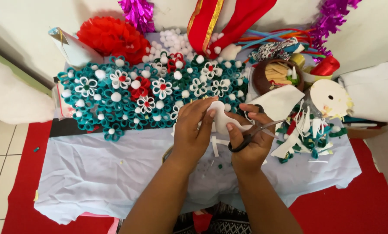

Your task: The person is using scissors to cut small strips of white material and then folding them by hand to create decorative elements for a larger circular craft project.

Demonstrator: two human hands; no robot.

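My left hand [193, 132] pinches a small white felt piece [222, 119] from the left side. My right hand [251, 143] grips black-handled scissors [255, 131], whose blades point to the right, while its thumb also rests on the white piece. Both hands meet over a pale blue cloth [98, 171]. Thin white felt strips [217, 144] lie on the cloth just below the hands.
A mat of teal, white and red felt flowers [137, 93] lies behind the hands. At right are felt scraps [308, 132], a round white spool [330, 97], a brown bowl [277, 73], and folded white cloth [369, 93]. Red paper pompom [109, 37], tinsel and red ribbon stand at the back.
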